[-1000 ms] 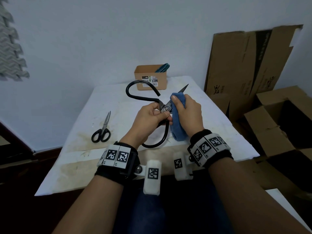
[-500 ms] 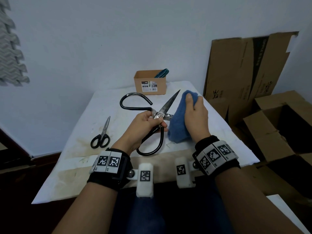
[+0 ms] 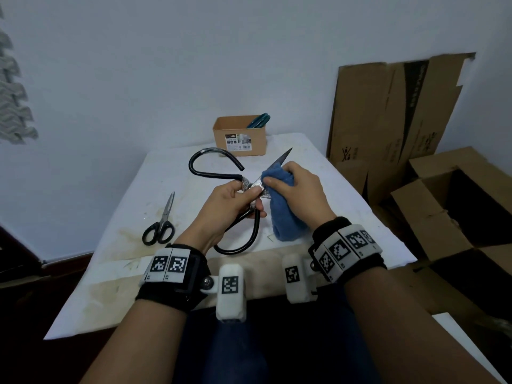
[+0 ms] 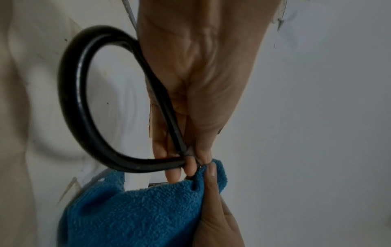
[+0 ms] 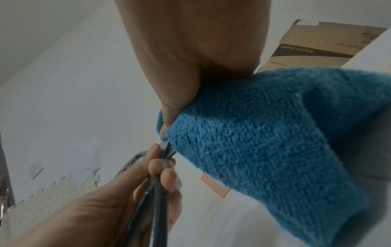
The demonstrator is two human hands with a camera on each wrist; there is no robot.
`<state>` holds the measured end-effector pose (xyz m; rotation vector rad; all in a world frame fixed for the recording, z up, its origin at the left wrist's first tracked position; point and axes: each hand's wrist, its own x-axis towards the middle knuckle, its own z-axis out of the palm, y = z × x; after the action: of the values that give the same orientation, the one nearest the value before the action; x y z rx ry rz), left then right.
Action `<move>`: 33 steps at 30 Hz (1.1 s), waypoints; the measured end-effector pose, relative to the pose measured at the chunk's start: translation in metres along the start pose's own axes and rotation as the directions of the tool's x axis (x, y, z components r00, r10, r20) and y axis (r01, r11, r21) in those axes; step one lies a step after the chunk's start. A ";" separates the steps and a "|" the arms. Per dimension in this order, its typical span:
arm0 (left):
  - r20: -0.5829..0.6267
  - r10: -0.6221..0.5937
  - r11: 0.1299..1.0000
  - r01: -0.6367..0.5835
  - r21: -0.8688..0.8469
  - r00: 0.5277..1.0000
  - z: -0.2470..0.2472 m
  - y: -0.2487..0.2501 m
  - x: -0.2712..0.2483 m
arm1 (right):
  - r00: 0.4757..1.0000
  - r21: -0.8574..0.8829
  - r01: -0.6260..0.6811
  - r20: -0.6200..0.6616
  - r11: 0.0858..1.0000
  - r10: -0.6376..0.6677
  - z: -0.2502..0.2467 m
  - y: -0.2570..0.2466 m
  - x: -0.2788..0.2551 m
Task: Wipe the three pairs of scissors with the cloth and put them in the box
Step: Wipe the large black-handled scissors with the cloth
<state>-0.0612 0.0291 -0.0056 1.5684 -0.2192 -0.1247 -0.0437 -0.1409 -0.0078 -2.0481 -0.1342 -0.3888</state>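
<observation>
Since 0.5 s ago: my right hand [image 3: 297, 194] has carried the blue cloth [image 3: 285, 217] from beside the blade back onto it, down near the pivot; only the blade tip [image 3: 286, 154] now pokes out beyond my knuckles.
Left hand [image 3: 227, 206]: my fingers [image 4: 172, 173] and thumb are curled round the large black-handled scissors [image 3: 213, 173] at the pivot, just short of the cloth. 1 handle loop hangs below my palm, the other arcs away past my fingertips.
Right hand: thumb and fingers pinch the cloth folded over the blade base, and the rest of the cloth hangs below my wrist.
Step in hand: I judge this is the wipe of pair 2 of 3.
How to do it well: keep the left grip firm at the pivot so the blades cannot swing, squeeze the flat of the blade through the cloth, and draw from pivot to tip, away from my left fingertips. I should keep plenty of cloth between my thumb and the edge.
Risk: the point is bare, so I should end each stroke past it, not on it.
Other scissors: 1 teal-handled pair [image 3: 259, 121] stands in the box [image 3: 239, 137], beyond the blade tip; the small black scissors [image 3: 160, 225] lie on the counter [image 3: 133, 278], well out from my left hand.
</observation>
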 end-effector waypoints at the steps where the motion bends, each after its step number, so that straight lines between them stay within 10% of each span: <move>1: -0.002 0.005 1.000 -0.005 0.006 1.000 0.000 0.001 0.000 | 1.000 0.005 0.002 -0.010 1.000 -0.002 0.000 0.001 -0.001; 22: 0.037 -0.026 0.988 0.020 0.151 0.999 -0.011 0.012 0.000 | 0.964 0.187 -0.106 -0.221 0.977 0.147 -0.007 0.007 0.001; 33: 0.007 -0.035 0.993 0.034 0.116 0.999 -0.007 0.017 0.003 | 0.995 0.049 0.009 -0.101 0.999 -0.004 -0.002 -0.007 0.001</move>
<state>-0.0575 0.0349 0.0117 1.6881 -0.2101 -0.1484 -0.0452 -0.1394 -0.0008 -1.9753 -0.0877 -0.4873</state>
